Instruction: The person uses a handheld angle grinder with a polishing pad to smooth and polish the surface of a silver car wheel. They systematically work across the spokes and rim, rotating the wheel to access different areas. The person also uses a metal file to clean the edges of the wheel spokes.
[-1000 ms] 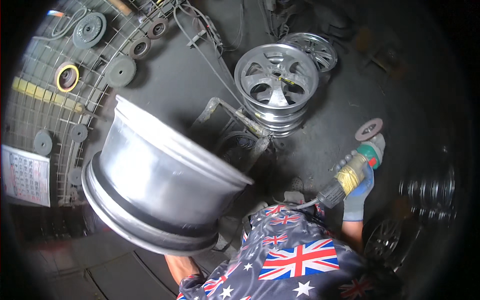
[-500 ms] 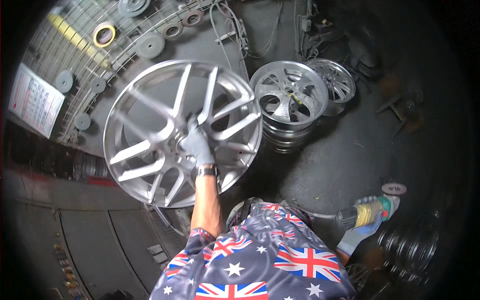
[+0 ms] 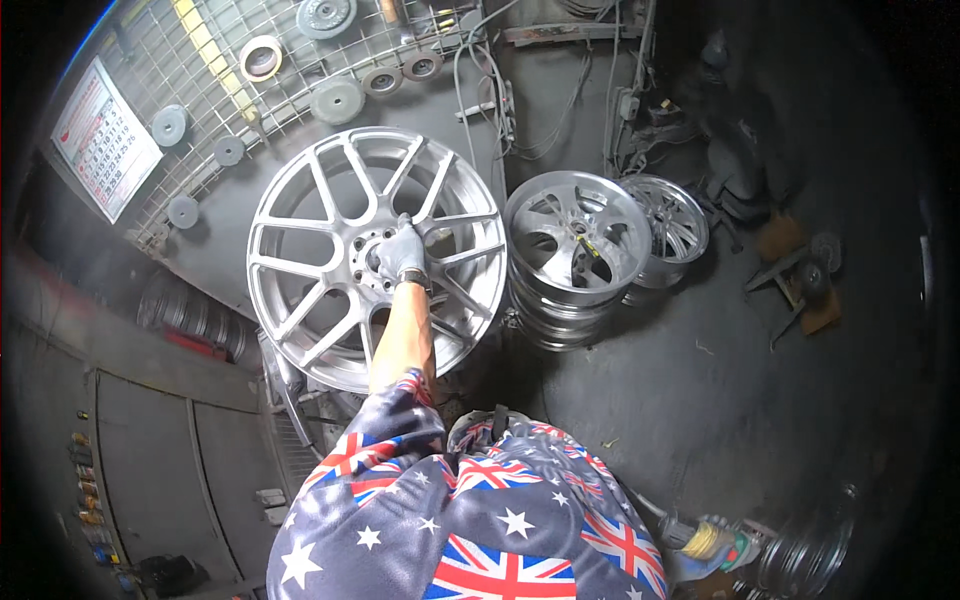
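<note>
A large silver alloy wheel (image 3: 352, 240) with many forked spokes stands in front of me, tilted up to face me. My left hand (image 3: 402, 254), in a grey glove, is closed over its hub, with the fingertips reaching between the spokes. Down at the lower right, my gloved right hand (image 3: 700, 568) grips an angle grinder (image 3: 702, 541) with a yellow-wrapped body and a green and red head. The grinder is held low at my side, close to several stacked rims (image 3: 808, 548). Its disc is hard to make out there.
Right of the wheel stands a stack of rims topped by a five-spoke wheel (image 3: 577, 235), with another rim (image 3: 672, 222) behind it. Round discs (image 3: 338, 100) and a calendar (image 3: 105, 140) hang on a wire grid. Cables (image 3: 490, 100) dangle along the wall.
The alloy wheel, blurred before, now looks still and sits differently, with my left hand still at its hub. My right hand and the grinder have dropped lower in the view.
</note>
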{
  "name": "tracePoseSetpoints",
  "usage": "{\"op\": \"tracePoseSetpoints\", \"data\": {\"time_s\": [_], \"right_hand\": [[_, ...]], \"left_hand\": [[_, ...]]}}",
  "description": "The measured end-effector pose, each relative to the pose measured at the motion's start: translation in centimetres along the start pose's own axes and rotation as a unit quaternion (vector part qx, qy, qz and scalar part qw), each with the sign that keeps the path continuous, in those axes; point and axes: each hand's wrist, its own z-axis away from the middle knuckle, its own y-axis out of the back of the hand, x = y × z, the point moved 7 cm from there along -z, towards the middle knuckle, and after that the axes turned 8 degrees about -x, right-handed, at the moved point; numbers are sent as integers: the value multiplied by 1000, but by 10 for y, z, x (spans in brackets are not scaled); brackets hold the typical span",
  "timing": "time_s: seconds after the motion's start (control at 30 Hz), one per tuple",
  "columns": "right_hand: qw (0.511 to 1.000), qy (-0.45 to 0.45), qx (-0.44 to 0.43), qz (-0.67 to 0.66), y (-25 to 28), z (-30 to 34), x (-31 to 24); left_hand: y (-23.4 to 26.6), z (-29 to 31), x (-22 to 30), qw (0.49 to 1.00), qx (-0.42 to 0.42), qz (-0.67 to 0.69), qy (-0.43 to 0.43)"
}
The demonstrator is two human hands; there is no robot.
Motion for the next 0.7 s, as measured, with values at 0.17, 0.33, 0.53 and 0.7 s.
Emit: {"op": "tracePoseSetpoints", "data": {"time_s": [0.17,0.33,0.53,0.7], "right_hand": [[818,182,-276,472,-14,-48,11],[980,49,-185,-50,-67,-122,-15],[708,-176,-109,-675,-224,-197,-160],[592,-236,-271,-722,-353,-194,-257]], "left_hand": [[2,-61,-31,999,9,-5,39],[2,-64,-19,998,-56,15,-23],[33,-26,-42,984,-18,-3,-177],[113,0,-86,953,-80,107,-272]]}}
